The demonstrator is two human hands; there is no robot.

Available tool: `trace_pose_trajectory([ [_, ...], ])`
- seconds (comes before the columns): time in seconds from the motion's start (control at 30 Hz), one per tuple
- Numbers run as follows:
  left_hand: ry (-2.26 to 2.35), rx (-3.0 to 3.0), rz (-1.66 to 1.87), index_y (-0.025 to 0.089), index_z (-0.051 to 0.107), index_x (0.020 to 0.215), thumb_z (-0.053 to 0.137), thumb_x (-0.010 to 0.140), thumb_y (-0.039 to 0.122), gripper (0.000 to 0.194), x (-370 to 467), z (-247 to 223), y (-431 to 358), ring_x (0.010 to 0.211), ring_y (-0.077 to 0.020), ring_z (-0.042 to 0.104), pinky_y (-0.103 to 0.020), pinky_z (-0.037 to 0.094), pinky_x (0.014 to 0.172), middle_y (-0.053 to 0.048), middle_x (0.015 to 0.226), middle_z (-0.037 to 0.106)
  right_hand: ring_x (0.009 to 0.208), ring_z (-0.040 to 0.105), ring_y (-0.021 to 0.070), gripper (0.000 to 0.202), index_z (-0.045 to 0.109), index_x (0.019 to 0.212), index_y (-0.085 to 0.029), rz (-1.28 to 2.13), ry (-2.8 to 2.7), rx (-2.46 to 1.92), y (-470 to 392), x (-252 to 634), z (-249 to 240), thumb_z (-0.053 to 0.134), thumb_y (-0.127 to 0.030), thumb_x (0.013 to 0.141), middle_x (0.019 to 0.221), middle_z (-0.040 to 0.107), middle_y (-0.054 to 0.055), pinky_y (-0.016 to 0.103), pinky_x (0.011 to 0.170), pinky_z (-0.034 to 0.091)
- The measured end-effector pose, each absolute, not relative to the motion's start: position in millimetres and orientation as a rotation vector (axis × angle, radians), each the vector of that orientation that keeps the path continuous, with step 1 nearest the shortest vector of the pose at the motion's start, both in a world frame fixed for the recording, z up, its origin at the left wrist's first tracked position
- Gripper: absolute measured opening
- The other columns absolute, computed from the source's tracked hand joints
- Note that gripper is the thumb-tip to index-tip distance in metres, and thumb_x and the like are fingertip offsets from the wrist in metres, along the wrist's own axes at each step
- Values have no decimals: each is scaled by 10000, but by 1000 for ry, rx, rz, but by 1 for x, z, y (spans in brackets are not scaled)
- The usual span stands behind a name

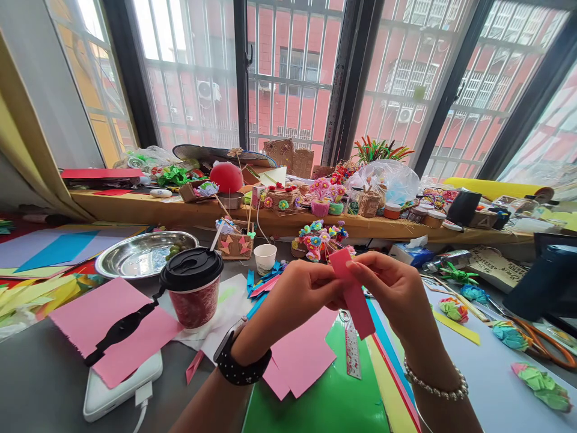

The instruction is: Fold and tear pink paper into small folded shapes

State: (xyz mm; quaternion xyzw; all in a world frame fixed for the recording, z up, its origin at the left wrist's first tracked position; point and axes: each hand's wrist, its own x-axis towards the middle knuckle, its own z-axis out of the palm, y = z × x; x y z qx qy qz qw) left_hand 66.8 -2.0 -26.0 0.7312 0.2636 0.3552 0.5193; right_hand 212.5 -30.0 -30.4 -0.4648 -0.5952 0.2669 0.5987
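Observation:
A folded strip of pink paper (359, 304) is held up between both hands above the desk. My left hand (311, 288) pinches its left edge, wrist wearing a dark dotted watch band. On the opposite side, the thumb and fingers of my right hand (387, 285) grip the strip near its upper end; a beaded bracelet circles that wrist. Below lie pink paper sheets (304, 352) on a glossy green sheet (315, 409). A small patterned ruler (352, 352) rests there too, just under the strip.
Left stand a lidded red coffee cup (193, 304), a steel bowl (130, 255) and a white power bank (124, 385) with a cable. A paper cup (265, 258) is behind. Orange-handled scissors (547, 343) and crumpled paper pieces (511, 334) lie right. Crafts crowd the windowsill (180, 207).

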Motion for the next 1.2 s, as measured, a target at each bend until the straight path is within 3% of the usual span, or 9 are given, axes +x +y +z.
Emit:
trace_pose_trajectory([
  [0.2,722,1625,1000,101,635,669,584,737,285,204,58,-20,6,592,-117,635,-193,510,568,-22,608,655,618,575,167,286,632,668,-157,717,-1509,-1168,-27,220,-30,638,-442,644,650,629,42,281,568,476],
  [0.63,740,1591,1018,107,649,672,587,730,280,193,56,-18,7,568,-121,633,-202,515,549,-14,582,660,505,495,121,346,625,601,-158,805,-1523,-1140,-24,219,-34,624,-503,623,538,557,5,229,455,407],
  [0.93,708,1544,1074,108,646,669,554,759,250,191,55,-16,7,539,-97,619,-183,515,540,5,556,645,531,551,120,250,667,649,-155,919,-1530,-1153,-28,219,-31,652,-405,647,579,634,16,217,485,432],
  [1.2,730,1570,1090,113,641,658,580,736,287,201,53,-18,10,547,-118,623,-213,524,553,-5,566,646,475,533,101,256,650,595,-148,954,-1473,-1131,-28,216,-30,655,-400,642,520,612,7,211,472,462],
])
